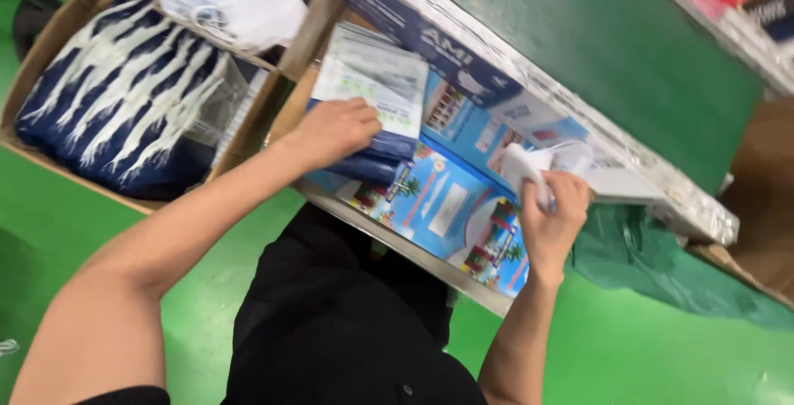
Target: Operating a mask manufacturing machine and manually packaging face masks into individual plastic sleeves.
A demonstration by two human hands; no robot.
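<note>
At centre frame the left hand [335, 128] lies flat, fingers pressed down on a stack of dark blue packets [374, 157] topped by a white leaflet pouch [372, 82], inside a shallow tray [397, 244] lined with colourful printed cards [438, 198]. The right hand [552, 215], right of centre, pinches a white cloth-like piece [529, 165] just over the same tray. At upper left, a cardboard box [50, 49] holds navy-and-white folded fabric [124, 91]; beside it white masks in clear wrap [240, 0] sit in another carton.
</note>
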